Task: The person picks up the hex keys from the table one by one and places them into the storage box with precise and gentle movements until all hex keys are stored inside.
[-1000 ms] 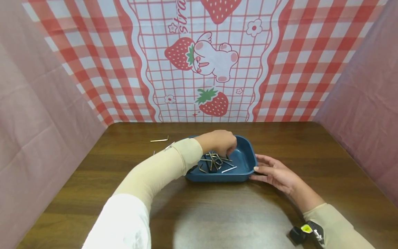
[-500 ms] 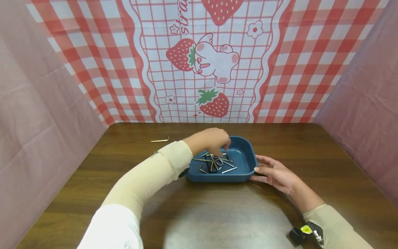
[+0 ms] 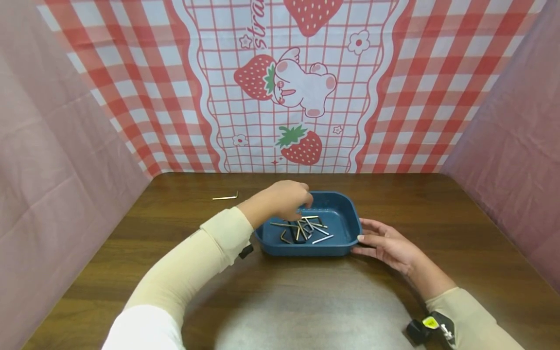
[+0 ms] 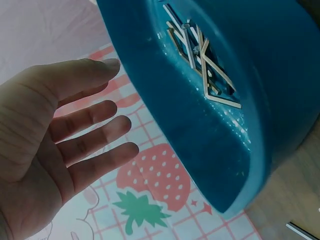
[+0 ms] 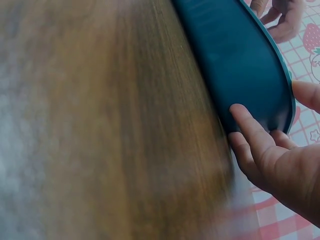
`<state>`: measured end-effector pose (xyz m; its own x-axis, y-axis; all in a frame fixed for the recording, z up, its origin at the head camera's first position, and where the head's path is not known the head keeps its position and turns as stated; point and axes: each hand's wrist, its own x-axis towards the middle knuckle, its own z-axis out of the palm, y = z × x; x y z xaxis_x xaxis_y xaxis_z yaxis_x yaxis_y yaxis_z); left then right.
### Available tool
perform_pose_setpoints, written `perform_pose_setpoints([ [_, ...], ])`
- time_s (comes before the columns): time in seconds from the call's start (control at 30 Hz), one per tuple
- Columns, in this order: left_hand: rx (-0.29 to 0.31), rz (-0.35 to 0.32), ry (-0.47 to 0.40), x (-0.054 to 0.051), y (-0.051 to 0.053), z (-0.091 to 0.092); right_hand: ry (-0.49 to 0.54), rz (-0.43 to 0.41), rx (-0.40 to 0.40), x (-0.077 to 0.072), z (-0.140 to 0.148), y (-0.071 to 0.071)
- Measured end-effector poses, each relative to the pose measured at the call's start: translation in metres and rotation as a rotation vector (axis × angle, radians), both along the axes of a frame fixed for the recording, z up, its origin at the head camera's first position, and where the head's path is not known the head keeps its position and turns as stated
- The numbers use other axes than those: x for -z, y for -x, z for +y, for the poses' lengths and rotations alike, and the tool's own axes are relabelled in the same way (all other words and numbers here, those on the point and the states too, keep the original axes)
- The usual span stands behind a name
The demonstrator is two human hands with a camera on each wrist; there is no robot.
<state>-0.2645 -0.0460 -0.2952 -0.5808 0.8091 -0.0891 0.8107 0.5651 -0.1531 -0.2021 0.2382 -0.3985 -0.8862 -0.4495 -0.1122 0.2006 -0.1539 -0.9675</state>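
A blue tray [image 3: 312, 250] stands on the wooden table, with several hex keys [image 3: 302, 232] piled in its left and middle part. Over the tray's left end is my left hand [image 3: 284, 200]. In the left wrist view this hand [image 4: 60, 135] has its fingers apart and holds nothing; the tray wall [image 4: 172, 130] is beside the fingertips. At the other end, my right hand [image 3: 389, 244] grips the tray. Its thumb lies at the rim, and in the right wrist view its fingers [image 5: 250, 131] press against the outer wall.
One gold hex key [image 3: 225, 198] lies on the table [image 3: 302, 301] behind and left of the tray. A piece of another key [image 4: 301, 230] shows at the corner of the left wrist view. A checked strawberry cloth [image 3: 302, 146] hangs behind the table.
My left hand has moved left across the tray, uncovering more of the hex keys, and its fingers have come up from the pile. My right hand has stayed at the tray's right end.
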Motion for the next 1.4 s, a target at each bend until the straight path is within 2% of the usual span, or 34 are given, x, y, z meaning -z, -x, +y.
perform_pose_setpoints([
  [0.13,0.001,0.021,-0.059,-0.003,-0.006,-0.010,-0.006,-0.005,0.003,-0.001,0.000,0.000],
  [0.33,-0.041,0.052,-0.126,-0.006,-0.014,-0.026,-0.010,-0.005,0.005,-0.002,-0.001,0.000],
  [0.57,-0.077,0.047,-0.213,-0.009,-0.024,-0.047,-0.011,-0.004,0.006,-0.001,-0.001,0.000],
  [0.87,-0.124,0.090,-0.279,-0.012,-0.028,-0.075,-0.021,-0.009,0.012,-0.002,-0.002,-0.001],
  [1.03,-0.160,0.090,-0.299,-0.008,-0.029,-0.091,-0.034,-0.020,0.011,-0.003,-0.002,-0.002],
  [1.23,-0.173,0.089,-0.353,0.001,-0.028,-0.111,-0.037,-0.020,0.010,-0.003,-0.001,-0.002],
  [1.4,-0.201,0.080,-0.355,0.009,-0.027,-0.124,-0.041,-0.017,0.006,-0.004,-0.001,-0.002],
])
